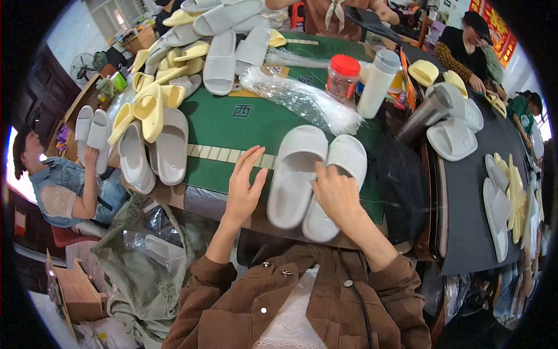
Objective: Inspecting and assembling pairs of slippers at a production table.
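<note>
A pair of light grey slippers lies side by side at the table's near edge, the left slipper (285,195) and the right slipper (353,150) with their toes pointing away from me. My right hand (337,195) is over the pair, fingers curled together at the inner edges of the straps. Whatever those fingers grip is hidden. To the left of the pair, my left hand (247,183) is raised with its fingers stretched out and nothing in it. Beyond the slippers a bundle of clear plastic bags (308,99) is spread over the green table mat (218,125).
Grey and yellow slippers (157,110) are heaped at the left and far left. A red-lidded jar (343,75), a white bottle (378,84) and a steel tumbler (427,113) stand to the right. A dark table (471,203) holds more slippers. Other people sit around.
</note>
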`<control>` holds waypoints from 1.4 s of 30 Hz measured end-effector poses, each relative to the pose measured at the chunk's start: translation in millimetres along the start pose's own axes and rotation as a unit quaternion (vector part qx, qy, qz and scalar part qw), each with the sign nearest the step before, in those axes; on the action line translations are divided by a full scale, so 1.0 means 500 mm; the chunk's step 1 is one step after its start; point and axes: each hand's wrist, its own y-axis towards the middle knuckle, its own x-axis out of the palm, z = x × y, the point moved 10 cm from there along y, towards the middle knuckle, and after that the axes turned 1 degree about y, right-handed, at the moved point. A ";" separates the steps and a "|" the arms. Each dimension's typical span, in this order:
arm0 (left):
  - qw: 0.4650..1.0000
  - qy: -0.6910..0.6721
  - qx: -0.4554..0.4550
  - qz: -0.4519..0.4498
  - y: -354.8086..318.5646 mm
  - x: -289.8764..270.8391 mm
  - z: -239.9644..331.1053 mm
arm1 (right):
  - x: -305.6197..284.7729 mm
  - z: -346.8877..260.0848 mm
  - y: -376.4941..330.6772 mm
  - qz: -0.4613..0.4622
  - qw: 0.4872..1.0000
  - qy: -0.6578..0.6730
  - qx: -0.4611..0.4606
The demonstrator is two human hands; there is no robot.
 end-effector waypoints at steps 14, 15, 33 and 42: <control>0.995 0.058 0.031 -0.071 -0.070 0.133 0.017 | -0.206 0.053 -0.018 0.108 0.920 0.376 -0.038; 0.995 0.060 0.031 -0.072 -0.076 0.138 0.021 | -0.239 0.049 -0.004 0.129 0.909 0.394 -0.046; 0.986 0.131 0.034 -0.094 -0.098 0.162 0.061 | -0.035 0.256 0.099 0.273 0.605 0.735 0.136; 0.988 0.122 0.039 -0.086 -0.113 0.175 0.083 | 0.068 0.261 0.132 0.119 0.646 0.723 0.213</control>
